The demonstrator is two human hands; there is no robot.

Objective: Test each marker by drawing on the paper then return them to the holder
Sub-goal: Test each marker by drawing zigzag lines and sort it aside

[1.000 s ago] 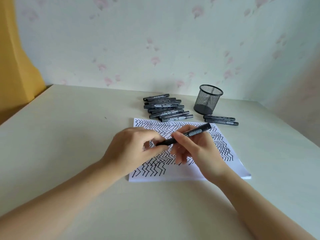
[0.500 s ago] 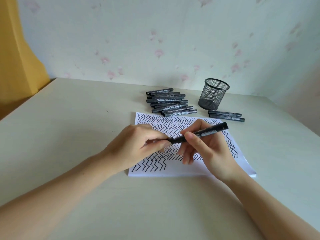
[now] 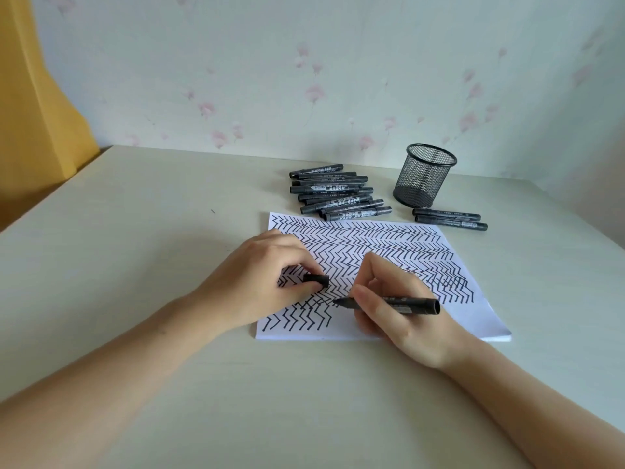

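Hands apart over zigzag-inked paper [image 3: 389, 245]: left hand [image 3: 260, 282] pinching stubby black cap [image 3: 316, 280], right hand [image 3: 399, 309] gripping uncapped cylindrical marker [image 3: 406, 304].

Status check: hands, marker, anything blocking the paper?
Left hand pinches cap. Right hand grips uncapped marker, tip at paper. Mesh holder looks empty. Nothing blocking.

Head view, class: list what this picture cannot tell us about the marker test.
- Marker tip: whether it touches the paper is too small to tell.
- Cap: partly covered by left hand.
- Pile of markers: overlapping, uncountable.
- Labels: too small to read.
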